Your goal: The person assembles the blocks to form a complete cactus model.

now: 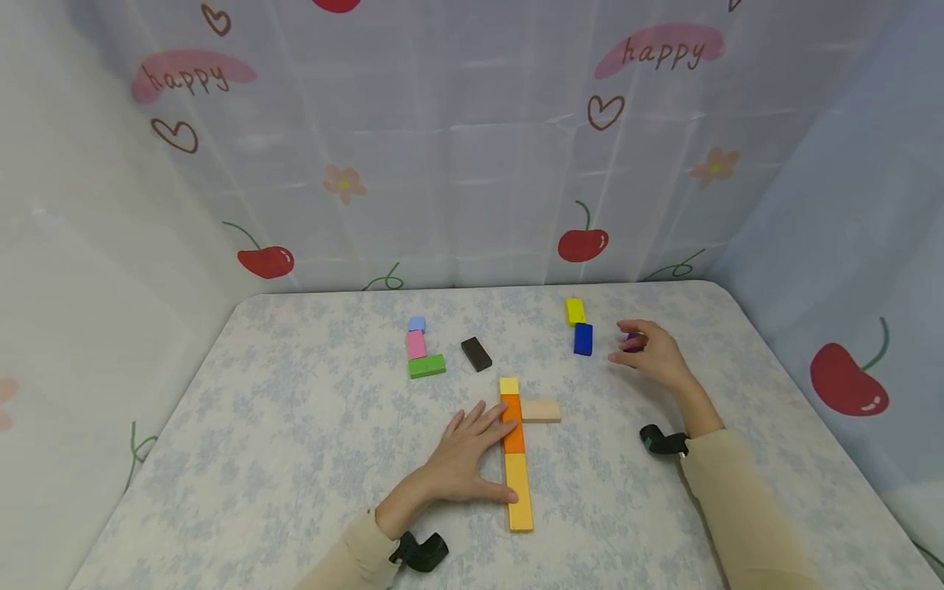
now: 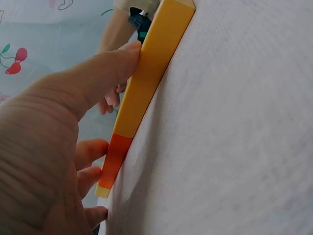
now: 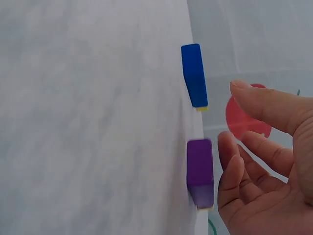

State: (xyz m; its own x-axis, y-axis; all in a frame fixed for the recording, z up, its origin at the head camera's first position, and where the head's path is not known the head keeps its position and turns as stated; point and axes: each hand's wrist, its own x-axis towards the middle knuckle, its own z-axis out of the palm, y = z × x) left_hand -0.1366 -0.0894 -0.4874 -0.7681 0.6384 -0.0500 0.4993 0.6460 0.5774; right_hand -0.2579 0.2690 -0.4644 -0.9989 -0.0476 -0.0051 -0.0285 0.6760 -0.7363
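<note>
My left hand [image 1: 466, 459] rests with spread fingers along a row of blocks. Its thumb touches the long yellow block [image 1: 519, 501], and fingertips touch the orange block [image 1: 514, 434]. A short pale yellow block [image 1: 509, 385] forms the far end of this row. Over on the right, my right hand [image 1: 659, 358] is beside a purple block [image 3: 199, 164], partly hidden behind the fingers in the head view. Its thumb stands apart from the fingers, and the right wrist view shows a gap between fingertips and purple block. A dark blue block [image 1: 583, 339] lies left of this hand.
A plain wooden block [image 1: 542, 411] juts right from the row. Behind the dark blue block is a yellow block [image 1: 575, 310]. Farther left lie a black block [image 1: 476, 354], a green block [image 1: 427, 366], a pink block [image 1: 416, 344] and a light blue block [image 1: 416, 324].
</note>
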